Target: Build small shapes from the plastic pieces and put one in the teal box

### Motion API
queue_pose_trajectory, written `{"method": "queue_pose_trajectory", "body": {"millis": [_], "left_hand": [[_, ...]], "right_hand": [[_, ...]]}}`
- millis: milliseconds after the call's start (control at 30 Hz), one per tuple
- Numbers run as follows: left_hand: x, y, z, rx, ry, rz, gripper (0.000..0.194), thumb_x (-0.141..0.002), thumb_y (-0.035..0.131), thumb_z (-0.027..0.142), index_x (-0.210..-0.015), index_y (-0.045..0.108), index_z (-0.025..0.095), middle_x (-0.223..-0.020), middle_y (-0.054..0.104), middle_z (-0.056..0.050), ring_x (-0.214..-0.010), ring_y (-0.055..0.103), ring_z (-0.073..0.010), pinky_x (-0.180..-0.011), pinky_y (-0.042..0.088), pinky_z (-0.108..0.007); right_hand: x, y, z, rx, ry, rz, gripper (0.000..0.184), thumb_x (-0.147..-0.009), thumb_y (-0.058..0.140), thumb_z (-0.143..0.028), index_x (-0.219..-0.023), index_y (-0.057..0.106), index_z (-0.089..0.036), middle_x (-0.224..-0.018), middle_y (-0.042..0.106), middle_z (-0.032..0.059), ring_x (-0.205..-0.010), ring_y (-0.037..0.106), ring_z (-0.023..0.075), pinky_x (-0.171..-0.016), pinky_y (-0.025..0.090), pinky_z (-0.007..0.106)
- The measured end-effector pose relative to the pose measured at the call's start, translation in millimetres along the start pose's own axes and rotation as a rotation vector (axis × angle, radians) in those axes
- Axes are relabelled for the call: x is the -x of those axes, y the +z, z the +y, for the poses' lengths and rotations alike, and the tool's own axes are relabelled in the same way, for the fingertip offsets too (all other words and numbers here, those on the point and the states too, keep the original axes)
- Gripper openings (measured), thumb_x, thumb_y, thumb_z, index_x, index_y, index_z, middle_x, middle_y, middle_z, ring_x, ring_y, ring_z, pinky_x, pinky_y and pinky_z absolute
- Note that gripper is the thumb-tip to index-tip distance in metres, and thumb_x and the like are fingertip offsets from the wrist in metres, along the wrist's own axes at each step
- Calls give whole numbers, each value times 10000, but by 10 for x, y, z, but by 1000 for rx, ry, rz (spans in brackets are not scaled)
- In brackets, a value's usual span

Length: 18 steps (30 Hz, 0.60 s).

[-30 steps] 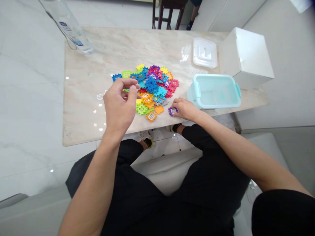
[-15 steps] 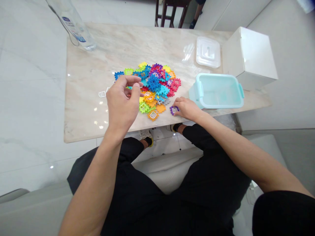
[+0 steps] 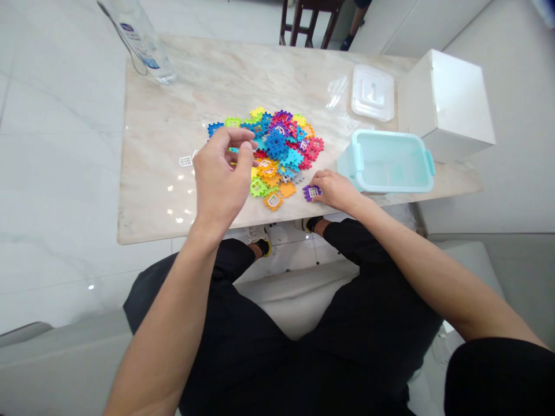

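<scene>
My right hand (image 3: 333, 189) is closed on a purple interlocking block (image 3: 307, 194) with toothed edges and a white window insert, low at the table's near side. My left hand (image 3: 224, 170) hovers over the left part of a heap of colourful toothed blocks (image 3: 277, 144), its fingers curled and the thumb apart from them. I see nothing between those fingers. The hand hides part of the heap. Just left of it, white window-shaped pieces (image 3: 185, 162) lie on the table. An orange block with a white window (image 3: 273, 201) sits at the heap's near edge.
Right of the heap stands a light-blue plastic bin (image 3: 390, 164). Behind it are a clear lid (image 3: 373, 92) and a white box (image 3: 451, 104). A clear bottle (image 3: 150, 49) with a strap stands at the marble-patterned table's (image 3: 147, 190) far left corner. A dark stool (image 3: 310, 20) is beyond.
The whole view has shifted slightly, so the table appears a little further right. Both hands stay nearly in place over the table, the right still on the purple block.
</scene>
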State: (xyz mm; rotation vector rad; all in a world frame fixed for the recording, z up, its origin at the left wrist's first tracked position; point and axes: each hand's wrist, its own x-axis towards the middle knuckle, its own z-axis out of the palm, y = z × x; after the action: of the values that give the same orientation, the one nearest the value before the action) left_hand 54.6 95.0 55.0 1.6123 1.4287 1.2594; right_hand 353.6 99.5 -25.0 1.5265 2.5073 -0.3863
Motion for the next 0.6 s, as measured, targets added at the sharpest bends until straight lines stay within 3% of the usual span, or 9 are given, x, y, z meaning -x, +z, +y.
{"method": "queue_pose_trajectory", "body": {"millis": [600], "left_hand": [[0,23,6,67,-29,15,180,-985,695,514,-1064,722,354,-1062,810,-17,-898,798,-255,-712,638,-411]], "right_hand": [[-37,-20,-67,7,-32,-12,302,-976,818,-294,-1244,792,-160,-1245,732,158,-1215,639,343,-1039,522,426]]}}
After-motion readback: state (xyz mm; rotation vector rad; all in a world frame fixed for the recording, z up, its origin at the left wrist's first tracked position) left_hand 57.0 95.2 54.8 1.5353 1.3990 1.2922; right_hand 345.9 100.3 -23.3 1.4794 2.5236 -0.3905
